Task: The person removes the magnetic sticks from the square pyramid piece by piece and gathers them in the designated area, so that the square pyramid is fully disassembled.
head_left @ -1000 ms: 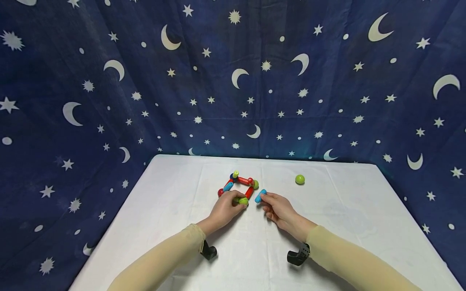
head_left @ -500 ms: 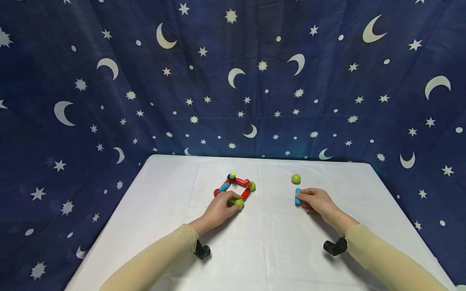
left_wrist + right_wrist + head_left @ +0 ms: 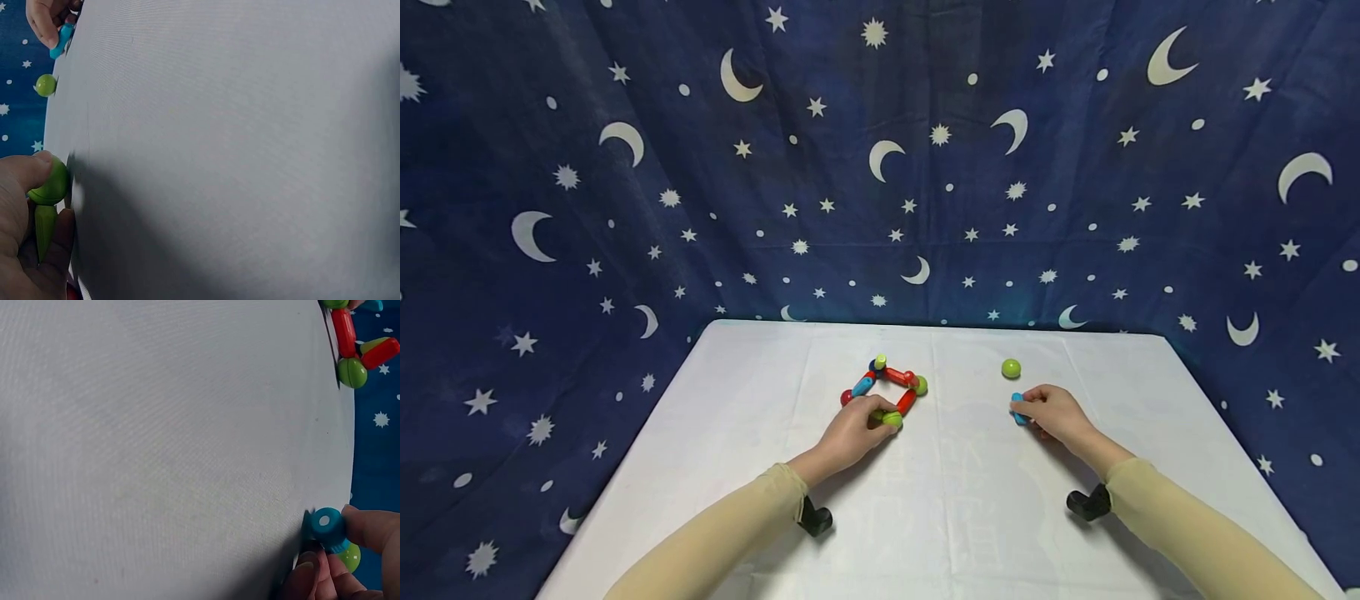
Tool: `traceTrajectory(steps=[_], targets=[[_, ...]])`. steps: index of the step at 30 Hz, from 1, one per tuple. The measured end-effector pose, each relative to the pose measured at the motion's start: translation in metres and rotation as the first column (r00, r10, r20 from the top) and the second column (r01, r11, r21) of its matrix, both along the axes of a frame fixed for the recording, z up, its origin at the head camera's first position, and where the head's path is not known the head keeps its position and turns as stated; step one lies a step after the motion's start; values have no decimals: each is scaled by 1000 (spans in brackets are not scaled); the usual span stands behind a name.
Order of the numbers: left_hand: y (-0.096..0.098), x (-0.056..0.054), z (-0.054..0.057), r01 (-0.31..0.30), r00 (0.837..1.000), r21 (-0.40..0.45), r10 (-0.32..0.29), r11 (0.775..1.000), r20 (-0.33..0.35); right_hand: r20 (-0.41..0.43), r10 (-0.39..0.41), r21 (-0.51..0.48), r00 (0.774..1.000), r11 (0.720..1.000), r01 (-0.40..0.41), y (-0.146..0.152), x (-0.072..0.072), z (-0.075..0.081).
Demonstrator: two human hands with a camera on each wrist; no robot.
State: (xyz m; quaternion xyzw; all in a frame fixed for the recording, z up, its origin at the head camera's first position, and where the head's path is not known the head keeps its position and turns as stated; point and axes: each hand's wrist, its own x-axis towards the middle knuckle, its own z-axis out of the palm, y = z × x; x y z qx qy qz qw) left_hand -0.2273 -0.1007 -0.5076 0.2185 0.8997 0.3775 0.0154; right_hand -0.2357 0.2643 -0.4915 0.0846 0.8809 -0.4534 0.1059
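In the head view my left hand grips a green ball at the near corner of a closed ring of toy rods and balls. A green rod joins that ball under my fingers, as the left wrist view shows; the rest of it is hidden. My right hand pinches a short blue toy rod between thumb and fingers, off to the right. Its round end with a white dot faces the right wrist camera. A loose green ball lies just beyond the right hand.
The ring includes red rods, a blue rod, a red ball, and another green ball. A yellow-green rod sticks up from its far corner. A star-patterned curtain hangs behind the white table.
My right hand has carried the blue rod away from the ring, to the right, close to the loose ball; lately the rod has tilted slightly. My left hand keeps holding the ring's near corner.
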Motion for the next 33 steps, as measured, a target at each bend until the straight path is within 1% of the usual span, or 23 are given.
traceTrajectory(steps=[3, 7, 10, 20, 25, 28, 29, 31, 33], targets=[[0, 1, 1, 0, 1000, 7, 0, 1000, 5, -13, -2, 33, 1000, 999, 3, -2, 0, -1], [0, 1, 1, 1, 1000, 15, -2, 1000, 6, -36, 17, 92, 999, 996, -13, -3, -1, -2], [0, 0, 1, 2, 1000, 15, -2, 1000, 5, -39, 29, 114, 999, 993, -24, -3, -1, -3], [0, 0, 0, -3, 1000, 1, 3, 1000, 9, -46, 47, 89, 998, 995, -43, -2, 0, -3], [0, -1, 0, -9, 1000, -6, 9, 1000, 25, -59, 37, 96, 998, 995, -32, 0, 0, -5], [0, -1, 0, -3, 1000, -12, 3, 1000, 22, -112, -2, 103, 994, 995, 13, 0, 0, -4], [0, -1, 0, 1, 1000, -17, -1, 1000, 15, -146, -15, 105, 989, 994, 31, -1, 1, -2], [0, -1, -1, 6, 1000, -31, -6, 999, -1, -220, -28, 101, 975, 994, 51, -7, 1, 2], [-1, -1, -1, 7, 1000, -49, -8, 999, -18, -297, 3, 95, 955, 995, 26, -18, 1, 6]])
